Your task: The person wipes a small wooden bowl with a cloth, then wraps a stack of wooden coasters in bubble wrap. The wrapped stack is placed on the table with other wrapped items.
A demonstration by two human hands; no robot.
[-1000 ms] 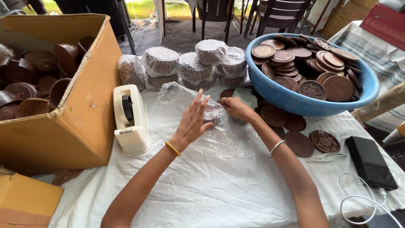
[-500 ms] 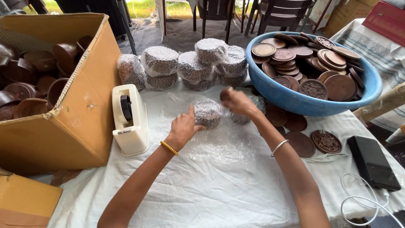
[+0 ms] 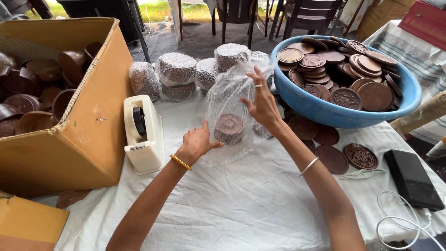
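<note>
Since the earlier frame, the bubble wrap sheet (image 3: 232, 100) has been lifted off the desk (image 3: 241, 204) with the stack of brown discs (image 3: 229, 128) inside. Left hand (image 3: 197, 144) fingers close under the stack; right hand (image 3: 262, 102) fingers, spread wide, press the wrap's upper side.

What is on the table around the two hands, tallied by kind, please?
Finished bubble-wrapped bundles: 5
Bundle being wrapped, between left hand and right hand: 1
Blue basin: 1
Tape dispenser: 1
Cardboard box: 1
Black device: 1
Total: 10
</note>
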